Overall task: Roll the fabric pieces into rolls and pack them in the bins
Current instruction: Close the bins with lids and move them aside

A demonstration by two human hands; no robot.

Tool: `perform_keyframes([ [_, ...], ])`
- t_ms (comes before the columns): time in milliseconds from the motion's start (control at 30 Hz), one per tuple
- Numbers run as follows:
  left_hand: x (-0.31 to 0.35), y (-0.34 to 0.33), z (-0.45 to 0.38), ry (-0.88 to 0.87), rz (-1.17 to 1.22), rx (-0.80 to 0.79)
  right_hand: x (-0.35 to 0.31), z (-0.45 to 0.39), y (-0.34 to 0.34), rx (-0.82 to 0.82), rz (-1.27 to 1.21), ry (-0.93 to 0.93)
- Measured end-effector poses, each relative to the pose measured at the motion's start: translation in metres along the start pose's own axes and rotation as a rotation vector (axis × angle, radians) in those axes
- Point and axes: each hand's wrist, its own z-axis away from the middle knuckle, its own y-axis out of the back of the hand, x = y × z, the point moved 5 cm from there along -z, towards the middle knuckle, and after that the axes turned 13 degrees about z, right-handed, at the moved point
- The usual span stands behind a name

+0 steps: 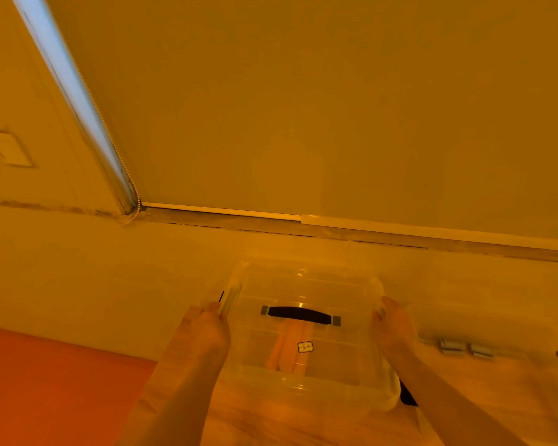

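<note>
A clear plastic bin [306, 394] with a lid and a black handle [299, 315] sits in the lower middle of the view. Through the lid I see orange fabric rolls [287, 349] lying inside. My left hand [208, 329] grips the bin's left edge, fingers curled over the rim. My right hand [392, 326] grips the right edge in the same way. Both forearms reach in from the bottom of the frame.
A second clear bin [484, 320] with grey latches stands to the right. An orange fabric sheet [52, 387] lies at the lower left. A wall with a closed roller blind [303, 107] and a sill rises straight ahead. A wall plate [8, 148] is at the left.
</note>
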Motion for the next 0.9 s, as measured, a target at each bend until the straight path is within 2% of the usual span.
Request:
perform_keyframes([
  [100, -0.005, -0.003, -0.003, 0.010, 0.020, -0.018, 0.002, 0.000, -0.001, -0.006, -0.001, 0.011],
  [300, 0.040, 0.021, 0.023, -0.011, -0.007, 0.002, 0.002, -0.001, -0.004, -0.009, -0.022, 0.020],
  [567, 0.066, 0.026, 0.036, -0.034, -0.072, -0.074, 0.013, -0.002, 0.002, -0.009, -0.044, -0.003],
  [900, 0.066, 0.031, 0.035, -0.002, -0.012, -0.076, 0.005, -0.003, -0.001, -0.019, -0.018, 0.006],
])
